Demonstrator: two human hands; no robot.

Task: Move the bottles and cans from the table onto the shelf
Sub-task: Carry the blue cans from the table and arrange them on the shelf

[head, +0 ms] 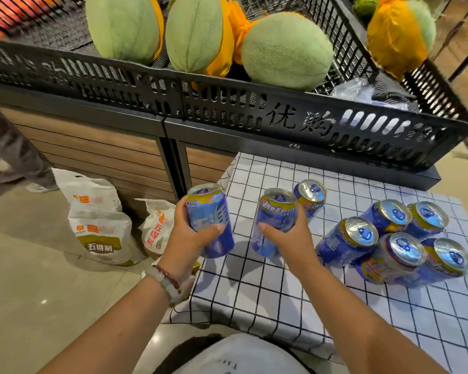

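We see a black crate shelf (227, 109) up front holding four melons (287, 49), above and beyond the checked table (254, 292). Two flour bags (100, 225) sit on the floor, left. Cans: eight blue ones in all. Five stand clustered (395, 241) on the table to our right, one lone can (310, 194) behind the right hand. Left hand (189, 238) wraps a can (211, 220); right hand (289, 238) wraps another (274, 222). Both held cans are upright, long axis vertical, at the table's left edge. The shelf lies straight ahead and higher, so the lift likely goes up and forward. No bottles visible.
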